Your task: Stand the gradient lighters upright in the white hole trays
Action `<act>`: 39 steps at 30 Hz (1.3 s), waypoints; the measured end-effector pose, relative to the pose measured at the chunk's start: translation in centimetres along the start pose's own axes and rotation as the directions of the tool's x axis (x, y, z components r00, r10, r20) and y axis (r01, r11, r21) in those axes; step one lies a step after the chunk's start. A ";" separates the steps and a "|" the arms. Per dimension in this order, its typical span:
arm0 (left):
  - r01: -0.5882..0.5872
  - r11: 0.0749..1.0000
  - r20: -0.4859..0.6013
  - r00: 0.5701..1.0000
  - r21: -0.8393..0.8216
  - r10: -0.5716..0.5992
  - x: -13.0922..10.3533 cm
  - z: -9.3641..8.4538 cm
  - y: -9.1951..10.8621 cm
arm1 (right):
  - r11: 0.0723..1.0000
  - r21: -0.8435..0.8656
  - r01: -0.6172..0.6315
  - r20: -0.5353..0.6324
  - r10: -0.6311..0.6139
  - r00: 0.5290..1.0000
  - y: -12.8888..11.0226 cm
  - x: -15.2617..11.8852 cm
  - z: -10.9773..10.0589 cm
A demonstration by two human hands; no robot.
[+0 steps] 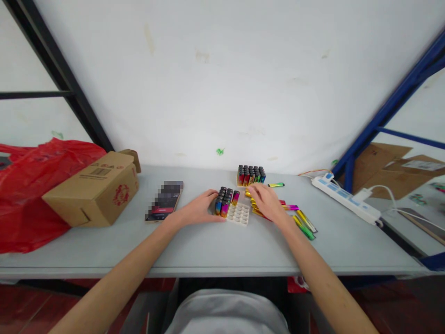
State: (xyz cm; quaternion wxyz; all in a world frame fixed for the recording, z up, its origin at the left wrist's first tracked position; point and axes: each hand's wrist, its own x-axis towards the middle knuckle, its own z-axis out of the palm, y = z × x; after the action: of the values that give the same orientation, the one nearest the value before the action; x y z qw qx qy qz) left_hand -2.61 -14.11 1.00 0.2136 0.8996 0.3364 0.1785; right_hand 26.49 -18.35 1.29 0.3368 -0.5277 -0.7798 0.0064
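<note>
Left of a white tray [241,215] with round sockets, my left hand [201,208] is closed about its side, thumb at the near edge and fingers at the far one. Several colourful lighters [225,207] with black tops stand upright in its left part, while sockets on its right show bare. My right hand [264,199] is bent down over a pile of loose shiny lighters [257,211], its fingertips on a yellow lighter [248,193]. The palm hides part of the pile.
Behind stands a full block of upright lighters [251,175]. A green lighter [276,185] and several others [306,223] lie to the right, before a white power strip [346,199]. At left are a phone [166,199], a cardboard box [100,185] and a red bag [31,199].
</note>
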 end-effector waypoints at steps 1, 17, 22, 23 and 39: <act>0.010 1.000 0.001 1.000 0.006 -0.010 0.0 0.0 0.0 | 0.999 -0.037 -0.032 -0.026 0.031 0.999 1.4 -0.1 -0.6; -0.005 1.000 0.000 1.000 0.007 0.005 0.0 0.0 -0.1 | 0.815 -0.458 -0.355 0.134 0.458 0.879 11.4 -1.5 -3.0; -0.014 1.000 0.007 1.000 -0.017 0.014 0.0 0.1 -0.1 | 0.894 -0.204 -0.398 -0.061 0.395 0.917 9.6 -1.6 -3.4; -0.011 1.000 0.008 1.000 -0.018 0.011 0.0 0.1 -0.2 | 0.909 -0.094 -0.406 -0.092 0.398 0.913 9.1 -1.5 -3.6; 0.003 1.000 0.010 1.000 -0.008 -0.003 -0.1 0.2 -0.3 | 0.344 0.886 -0.309 0.141 0.436 0.889 0.1 0.6 -1.0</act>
State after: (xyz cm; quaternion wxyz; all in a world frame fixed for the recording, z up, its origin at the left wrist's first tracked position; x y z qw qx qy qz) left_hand -2.73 -14.00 0.72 0.2193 0.8991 0.3361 0.1751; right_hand 26.94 -18.16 2.37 0.5980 -0.4325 -0.4938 0.4599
